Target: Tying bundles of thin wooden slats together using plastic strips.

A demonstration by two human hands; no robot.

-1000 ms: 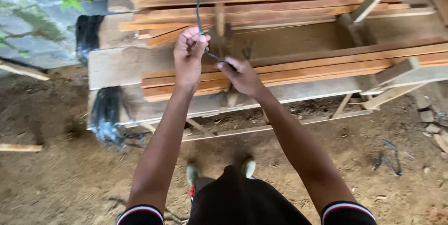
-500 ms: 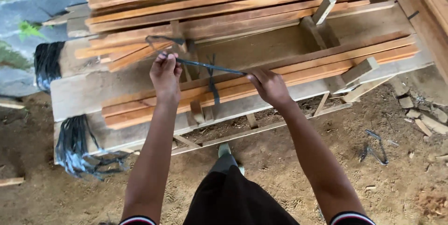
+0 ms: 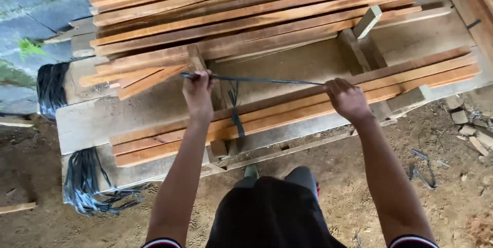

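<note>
Dark strap (image 3: 267, 80) pulled taut above bundled wooden slats (image 3: 287, 114), loose ends dangling over them. Gripped at either end by closed left hand (image 3: 198, 93) and closed right hand (image 3: 347, 98). Behind, larger stack of planks (image 3: 246, 6) on a workbench (image 3: 87, 122); black strap bundle (image 3: 92, 181) hanging at its near-left corner.

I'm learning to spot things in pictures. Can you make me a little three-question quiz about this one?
1. True or false: the dark strap is stretched tight between the left hand and the right hand.
2. What lies under the strap? A) bricks B) wooden slats C) pipes
3. What hangs off the bench's left end?

Key: 1 true. 2 B. 3 A bunch of black straps.
</note>
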